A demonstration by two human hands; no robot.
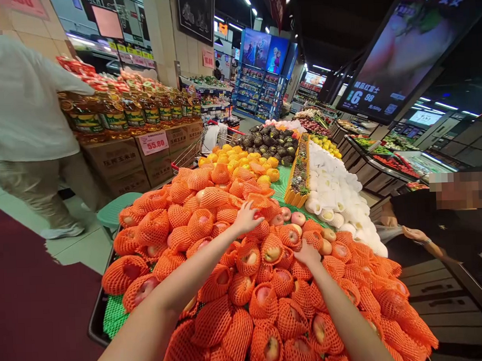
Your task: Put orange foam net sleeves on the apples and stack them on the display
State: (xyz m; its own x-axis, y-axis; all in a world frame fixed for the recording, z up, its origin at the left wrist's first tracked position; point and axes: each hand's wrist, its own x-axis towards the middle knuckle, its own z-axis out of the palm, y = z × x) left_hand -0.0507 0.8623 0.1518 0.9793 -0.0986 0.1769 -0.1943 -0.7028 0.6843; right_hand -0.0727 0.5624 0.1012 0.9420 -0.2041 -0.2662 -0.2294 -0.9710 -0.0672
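Observation:
A large heap of apples in orange foam nets (263, 301) fills the stand before me. My left hand (247, 219) reaches over the middle of the heap, fingers apart, just above or touching the netted apples there; nothing shows in its grasp. To the right and a little nearer, my right hand (308, 254) lies against the netted apples, with its fingers stretched out and partly hidden among them. Just beyond its fingertips is a netted apple (289, 235). Between and past my hands sit a few bare apples (297, 218) without nets.
White-netted fruit (332, 182) lies at the right, beyond a yellow divider (298, 170). Orange fruit (240, 158) and dark fruit (269, 141) are farther back. Oil bottles (136, 113) stand on boxes at left, near a person (25, 104). Another person (444, 221) handles a bag at right.

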